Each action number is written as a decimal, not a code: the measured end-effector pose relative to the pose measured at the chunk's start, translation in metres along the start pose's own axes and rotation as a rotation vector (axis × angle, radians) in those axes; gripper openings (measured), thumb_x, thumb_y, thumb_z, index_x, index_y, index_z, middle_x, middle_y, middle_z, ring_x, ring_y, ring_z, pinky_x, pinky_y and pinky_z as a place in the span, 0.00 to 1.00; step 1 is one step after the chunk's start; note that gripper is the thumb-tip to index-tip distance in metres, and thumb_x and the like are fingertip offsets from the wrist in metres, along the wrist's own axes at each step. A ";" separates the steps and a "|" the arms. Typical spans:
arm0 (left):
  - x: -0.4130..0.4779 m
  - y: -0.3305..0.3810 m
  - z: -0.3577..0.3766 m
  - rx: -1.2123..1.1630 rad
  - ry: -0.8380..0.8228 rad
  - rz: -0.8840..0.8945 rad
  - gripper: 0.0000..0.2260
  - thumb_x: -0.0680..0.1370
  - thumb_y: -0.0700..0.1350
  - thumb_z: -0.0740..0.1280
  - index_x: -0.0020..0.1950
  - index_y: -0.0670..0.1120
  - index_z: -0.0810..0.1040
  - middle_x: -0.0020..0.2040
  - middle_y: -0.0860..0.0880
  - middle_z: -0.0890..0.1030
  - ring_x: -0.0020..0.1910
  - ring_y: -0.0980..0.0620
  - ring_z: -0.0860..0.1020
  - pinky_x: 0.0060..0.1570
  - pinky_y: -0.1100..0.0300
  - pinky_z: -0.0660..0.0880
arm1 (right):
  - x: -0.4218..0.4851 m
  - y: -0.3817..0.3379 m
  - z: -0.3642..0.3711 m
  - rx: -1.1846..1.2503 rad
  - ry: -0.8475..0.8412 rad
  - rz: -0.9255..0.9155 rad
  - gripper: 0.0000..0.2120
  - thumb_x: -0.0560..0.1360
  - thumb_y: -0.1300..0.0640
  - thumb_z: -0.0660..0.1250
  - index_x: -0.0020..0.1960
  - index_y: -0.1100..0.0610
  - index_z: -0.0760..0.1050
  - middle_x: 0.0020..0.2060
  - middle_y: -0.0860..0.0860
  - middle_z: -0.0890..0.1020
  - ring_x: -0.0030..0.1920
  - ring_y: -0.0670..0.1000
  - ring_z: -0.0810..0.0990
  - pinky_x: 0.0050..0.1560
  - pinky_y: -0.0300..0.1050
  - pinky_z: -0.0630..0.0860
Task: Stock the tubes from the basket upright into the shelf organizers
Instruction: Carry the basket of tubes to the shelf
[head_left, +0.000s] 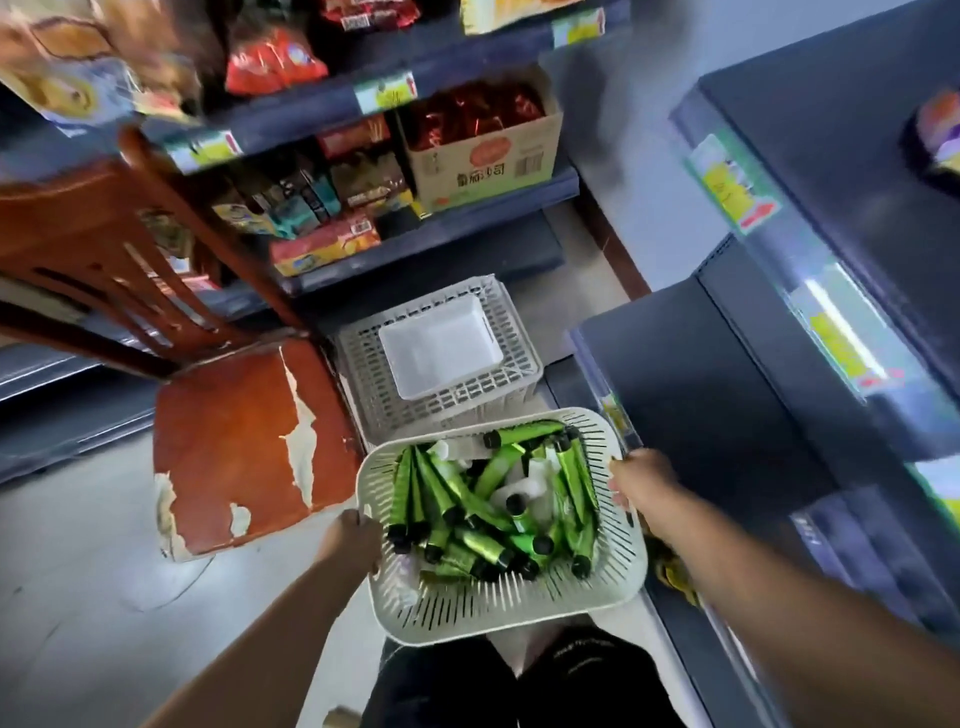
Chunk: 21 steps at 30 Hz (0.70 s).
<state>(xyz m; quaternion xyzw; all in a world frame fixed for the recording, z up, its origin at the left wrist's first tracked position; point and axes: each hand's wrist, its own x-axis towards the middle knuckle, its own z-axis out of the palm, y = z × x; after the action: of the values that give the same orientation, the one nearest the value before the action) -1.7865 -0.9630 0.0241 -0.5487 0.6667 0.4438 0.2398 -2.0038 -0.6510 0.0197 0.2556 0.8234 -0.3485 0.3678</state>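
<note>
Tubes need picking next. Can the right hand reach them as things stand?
Probably yes, once freed: the right hand grips the basket rim beside the tubes, which lie uncovered; the left hand holds the other side.

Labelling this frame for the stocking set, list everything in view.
basket: one, pale, slotted, held out front
tubes: many, green with black caps, loose in the basket
crate: one, white mesh, low, beyond the basket
bin: one, white, inside the crate
chair: one, red-brown wood, peeling seat, left
shelves: two units, dark blue, left and right
cardboard box: one, brown, left shelves
snack packs: many, mixed colours, left shelves
left hand: grips the basket's left rim
right hand: grips the basket's right rim
</note>
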 end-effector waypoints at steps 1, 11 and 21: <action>0.013 0.001 0.004 0.009 -0.006 -0.005 0.07 0.78 0.37 0.59 0.45 0.37 0.76 0.34 0.40 0.80 0.31 0.43 0.79 0.35 0.52 0.76 | 0.013 0.000 0.008 0.015 0.016 0.009 0.05 0.76 0.61 0.66 0.46 0.64 0.77 0.34 0.58 0.81 0.27 0.54 0.78 0.25 0.42 0.75; 0.168 -0.051 0.068 0.058 -0.064 -0.036 0.08 0.69 0.45 0.59 0.44 0.44 0.75 0.38 0.37 0.82 0.40 0.35 0.83 0.45 0.37 0.82 | 0.109 0.029 0.083 -0.192 0.138 0.095 0.10 0.78 0.53 0.63 0.43 0.57 0.78 0.47 0.60 0.85 0.51 0.62 0.83 0.54 0.52 0.81; 0.226 -0.080 0.136 0.236 0.031 0.019 0.04 0.75 0.36 0.62 0.46 0.44 0.71 0.42 0.43 0.79 0.43 0.40 0.77 0.43 0.51 0.72 | 0.207 0.061 0.166 -0.444 0.272 -0.060 0.14 0.81 0.57 0.62 0.55 0.66 0.80 0.57 0.65 0.82 0.60 0.64 0.79 0.57 0.50 0.73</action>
<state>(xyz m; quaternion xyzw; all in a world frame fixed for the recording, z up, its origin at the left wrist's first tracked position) -1.7982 -0.9641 -0.2517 -0.5171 0.7232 0.3558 0.2882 -2.0158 -0.7052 -0.2467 0.1886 0.9288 -0.1325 0.2901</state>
